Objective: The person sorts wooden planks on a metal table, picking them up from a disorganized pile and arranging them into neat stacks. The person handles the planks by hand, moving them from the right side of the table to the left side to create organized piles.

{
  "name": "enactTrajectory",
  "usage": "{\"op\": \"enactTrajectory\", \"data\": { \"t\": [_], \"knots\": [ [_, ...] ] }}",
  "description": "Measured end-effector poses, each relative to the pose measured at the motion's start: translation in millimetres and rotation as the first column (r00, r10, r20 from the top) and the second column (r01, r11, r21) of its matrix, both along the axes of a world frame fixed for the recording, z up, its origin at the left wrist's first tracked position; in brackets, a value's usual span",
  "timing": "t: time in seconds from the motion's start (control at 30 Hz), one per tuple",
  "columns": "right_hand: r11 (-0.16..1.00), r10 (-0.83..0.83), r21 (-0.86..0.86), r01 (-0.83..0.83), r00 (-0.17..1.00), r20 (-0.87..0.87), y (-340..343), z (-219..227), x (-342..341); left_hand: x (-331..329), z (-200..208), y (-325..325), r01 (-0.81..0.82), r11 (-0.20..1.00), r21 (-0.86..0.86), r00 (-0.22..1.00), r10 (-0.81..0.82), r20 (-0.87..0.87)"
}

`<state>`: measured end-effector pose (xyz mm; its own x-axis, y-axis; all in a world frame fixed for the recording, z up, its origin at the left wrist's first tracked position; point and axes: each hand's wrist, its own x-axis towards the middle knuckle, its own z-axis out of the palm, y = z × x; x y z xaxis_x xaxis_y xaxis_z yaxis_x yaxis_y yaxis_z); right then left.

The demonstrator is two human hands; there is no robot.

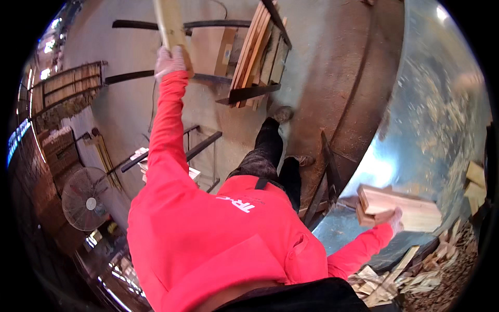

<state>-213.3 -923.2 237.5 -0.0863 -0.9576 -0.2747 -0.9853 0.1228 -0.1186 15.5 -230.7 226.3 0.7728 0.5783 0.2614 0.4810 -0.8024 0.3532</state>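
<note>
My left hand (170, 62), in a pale glove, is stretched out far to the left and closed around a long light wooden board (170, 23). The far end of that board runs out past the top of the view. On the right, my gloved right hand (396, 221) grips the near edge of a short stack of wooden boards (408, 205). This stack lies on a shiny metal tabletop (377, 164). Some of the right fingers are hidden by the hand and the wood.
Several boards (254, 52) rest on a dark metal rack (249, 93) beside a cardboard box (210, 49). Wood shavings (431, 104) litter the metal tabletop, and offcuts (384, 286) lie at lower right. A round fan (88, 200) stands at left, near another metal frame (200, 148).
</note>
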Motion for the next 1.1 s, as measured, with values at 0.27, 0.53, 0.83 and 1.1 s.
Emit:
{"op": "enactTrajectory", "data": {
  "t": [0.27,0.53,0.83,1.1],
  "knots": [
    [0.904,0.422,0.019,-0.426,0.888,-0.182,15,2,74,-68,-303,5,0.298,0.873,-0.386,0.934,-0.35,-0.069],
    [0.576,0.797,0.13,-0.807,0.519,-0.31,20,-25,225,7,-249,27,0.049,0.716,-0.697,0.684,-0.533,-0.499],
    [0.743,0.661,-0.055,-0.667,0.719,0.214,63,22,256,107,107,-305,0.833,-0.218,-0.509,0.104,-0.841,0.531],
    [0.769,0.591,-0.227,-0.598,0.8,-0.103,-2,50,-108,60,23,-557,0.957,0.113,-0.267,-0.042,-0.857,-0.514]
  ]
}}
